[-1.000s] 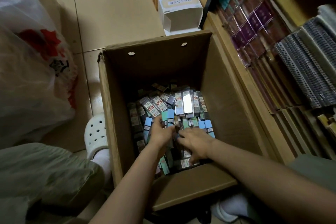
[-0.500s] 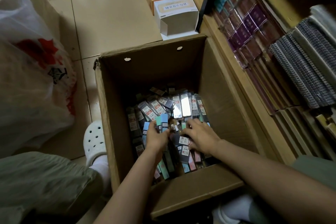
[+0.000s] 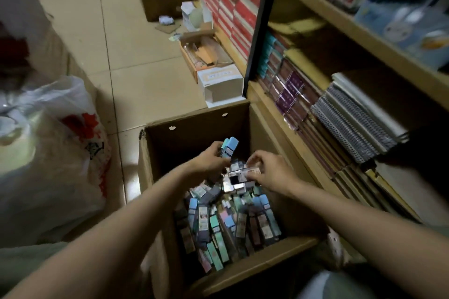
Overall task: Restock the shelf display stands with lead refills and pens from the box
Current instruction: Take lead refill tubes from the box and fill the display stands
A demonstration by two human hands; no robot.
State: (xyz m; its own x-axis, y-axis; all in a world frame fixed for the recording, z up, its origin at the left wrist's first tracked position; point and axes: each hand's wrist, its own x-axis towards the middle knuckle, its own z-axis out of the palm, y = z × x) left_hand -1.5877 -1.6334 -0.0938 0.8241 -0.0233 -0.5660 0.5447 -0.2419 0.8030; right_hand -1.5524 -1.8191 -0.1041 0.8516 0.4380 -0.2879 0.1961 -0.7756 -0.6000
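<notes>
A person's left hand (image 3: 209,159) grips blue lead-refill cases (image 3: 228,147) above an open cardboard box (image 3: 243,267), while the right hand (image 3: 271,170), at its 3 o'clock, pinches more refill packs (image 3: 239,173). Loose refills (image 3: 226,223) fill the box beside wooden shelves (image 3: 291,143).

Beige tiled floor (image 3: 136,39) with dark grout lines, dimly lit. Wooden shelves (image 3: 345,22) run along the right (a black upright (image 3: 261,31) divides them). A white plastic bag (image 3: 48,153) slumps at left.
</notes>
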